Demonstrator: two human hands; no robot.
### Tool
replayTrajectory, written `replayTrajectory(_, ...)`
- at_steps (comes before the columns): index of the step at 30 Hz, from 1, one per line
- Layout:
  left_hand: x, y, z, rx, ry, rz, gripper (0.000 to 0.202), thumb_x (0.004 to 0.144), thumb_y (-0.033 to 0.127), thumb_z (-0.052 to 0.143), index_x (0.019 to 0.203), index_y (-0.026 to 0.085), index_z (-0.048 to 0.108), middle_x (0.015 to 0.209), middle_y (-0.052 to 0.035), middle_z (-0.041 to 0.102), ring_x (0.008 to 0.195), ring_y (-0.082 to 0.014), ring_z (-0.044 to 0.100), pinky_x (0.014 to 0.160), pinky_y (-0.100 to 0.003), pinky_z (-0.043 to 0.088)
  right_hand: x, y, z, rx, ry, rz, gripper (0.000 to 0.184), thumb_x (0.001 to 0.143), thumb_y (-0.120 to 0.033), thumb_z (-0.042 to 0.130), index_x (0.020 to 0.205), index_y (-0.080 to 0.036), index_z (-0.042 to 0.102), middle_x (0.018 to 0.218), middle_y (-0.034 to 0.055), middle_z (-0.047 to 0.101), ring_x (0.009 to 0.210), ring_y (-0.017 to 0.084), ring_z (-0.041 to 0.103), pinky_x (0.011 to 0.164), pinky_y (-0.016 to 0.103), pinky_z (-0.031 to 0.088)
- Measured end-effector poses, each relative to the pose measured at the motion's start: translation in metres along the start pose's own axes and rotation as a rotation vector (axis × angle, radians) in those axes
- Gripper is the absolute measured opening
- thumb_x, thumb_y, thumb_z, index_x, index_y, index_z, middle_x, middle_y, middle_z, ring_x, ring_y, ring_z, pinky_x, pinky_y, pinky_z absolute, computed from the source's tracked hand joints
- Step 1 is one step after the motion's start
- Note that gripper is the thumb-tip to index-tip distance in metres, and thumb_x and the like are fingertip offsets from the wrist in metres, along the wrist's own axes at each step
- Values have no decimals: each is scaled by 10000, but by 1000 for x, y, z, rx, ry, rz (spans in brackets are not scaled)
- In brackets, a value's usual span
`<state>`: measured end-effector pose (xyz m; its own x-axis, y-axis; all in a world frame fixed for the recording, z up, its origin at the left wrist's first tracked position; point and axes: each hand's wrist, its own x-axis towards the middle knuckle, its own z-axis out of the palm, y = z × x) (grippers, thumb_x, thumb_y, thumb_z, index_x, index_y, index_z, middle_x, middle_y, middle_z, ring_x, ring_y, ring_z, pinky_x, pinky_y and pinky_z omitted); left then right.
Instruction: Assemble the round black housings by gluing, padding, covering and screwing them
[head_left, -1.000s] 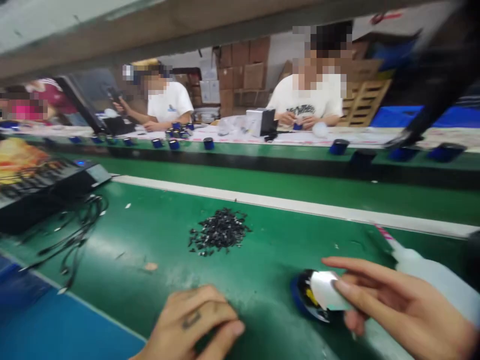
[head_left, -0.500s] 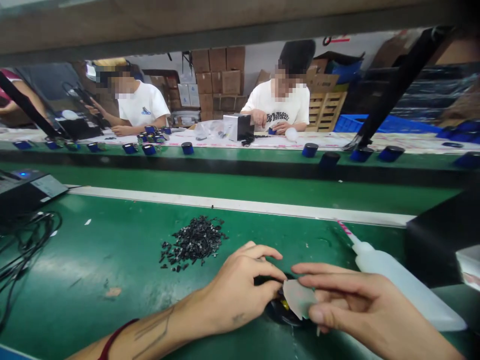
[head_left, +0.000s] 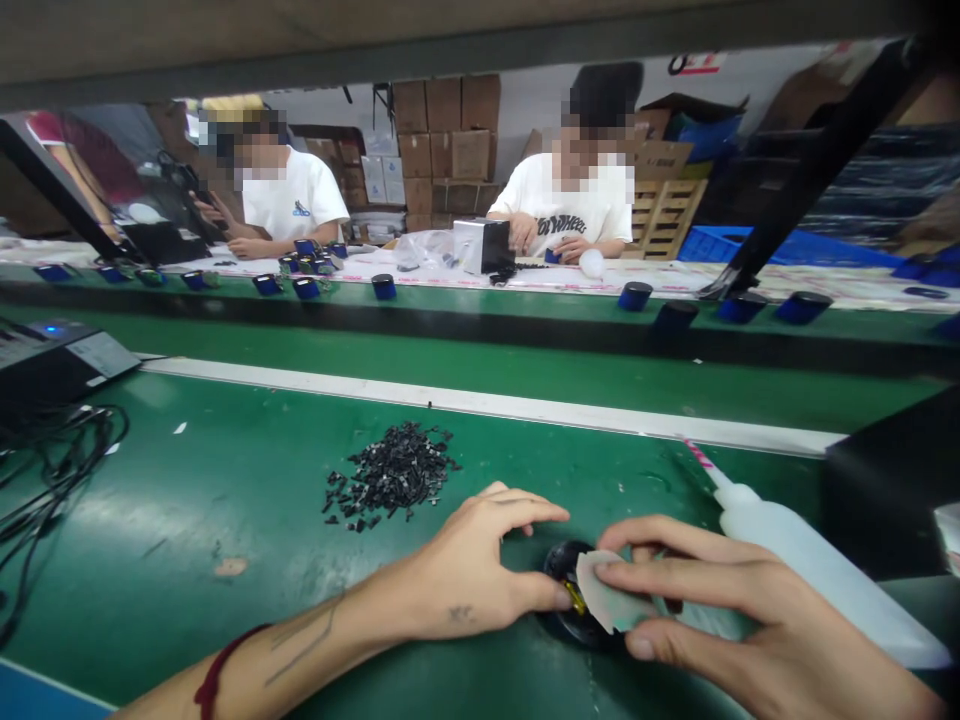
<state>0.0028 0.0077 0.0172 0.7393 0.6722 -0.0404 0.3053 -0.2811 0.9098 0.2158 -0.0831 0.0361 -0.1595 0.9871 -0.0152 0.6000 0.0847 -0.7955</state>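
Observation:
My right hand (head_left: 720, 600) pinches a thin, pale, translucent piece with an uneven edge (head_left: 606, 592), its kind unclear. That piece is tilted over a round black part (head_left: 556, 630) on the green bench, where something yellow shows inside. My left hand (head_left: 487, 565) has its fingers apart and stretched out; its thumb tip touches the left side of the round part. Both the piece and my right fingers hide much of the part's right side. Left of centre lies a pile of small black pieces (head_left: 401, 468).
A white squeeze bottle (head_left: 817, 570) with a striped tip lies to the right, near a black box (head_left: 900, 480). Black cables (head_left: 52, 490) and a device (head_left: 67, 355) occupy the left. Beyond a white strip (head_left: 480, 403), co-workers sit behind several blue-black round parts (head_left: 384, 287).
My left fingers have spread, uncovering more of the round part. The right hand has shifted slightly, its fingers now pressed over the pale piece. The view has moved a little.

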Motion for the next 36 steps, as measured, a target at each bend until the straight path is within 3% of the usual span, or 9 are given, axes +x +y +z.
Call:
replayTrajectory(5,21,-1,-1,-84,-85,-32,458,667,256,760,1120,216,706,958,-1,698,648,-121,427,582,-242,375,-1,4,-7,-174,-68,-133,196,843,-438,685,1018,-371,741,1109,7,648,939,181,641,785,205,545)
replayTrajectory(8,36,-1,-8,-204,-255,-144,474,590,225,804,1053,155,731,663,48,633,502,-73,377,440,-206,279,0,7,-9,-187,-129,-198,164,866,-428,665,998,-367,741,1113,20,652,994,194,624,834,245,545)
replayTrajectory(11,48,-4,-10,-327,-416,-284,417,554,161,791,966,113,745,473,77,562,433,-79,470,402,-181,349,2,7,-8,-221,-149,-291,184,904,-362,627,1063,-361,719,1111,39,647,1014,201,614,854,277,549)
replayTrajectory(14,56,-10,-5,-417,-448,-353,321,540,133,757,860,107,743,459,53,610,413,-99,534,399,-190,444,5,6,-5,-286,-181,-293,262,945,-318,564,1182,-375,661,1188,43,601,1023,195,602,831,267,549)
replayTrajectory(18,59,-16,-2,-524,-473,-399,273,499,114,762,771,119,737,453,42,629,395,-94,545,376,-172,462,5,10,2,-327,-197,-297,319,955,-267,532,1244,-376,611,1222,42,556,1008,172,594,757,214,549)
replayTrajectory(24,51,-18,-11,-676,-510,-417,286,615,97,735,900,102,753,522,28,651,432,-53,556,456,-144,487,1,10,6,-387,-56,-383,211,919,-273,588,1102,-307,688,1163,45,594,932,164,632,708,191,557)
replayTrajectory(29,30,-21,-11,-737,-389,-383,361,697,46,613,1040,79,720,536,6,647,469,-79,590,498,-185,506,3,15,8,-462,13,-545,251,924,-251,580,1163,-263,658,1146,82,609,929,175,634,729,236,569)
replayTrajectory(36,0,-26,1,-927,-432,-259,752,764,411,745,1399,126,462,780,-105,687,625,-171,689,548,-280,566,1,32,18,-574,207,-724,210,950,-247,554,1125,-203,662,1150,94,615,981,190,602,747,269,557)
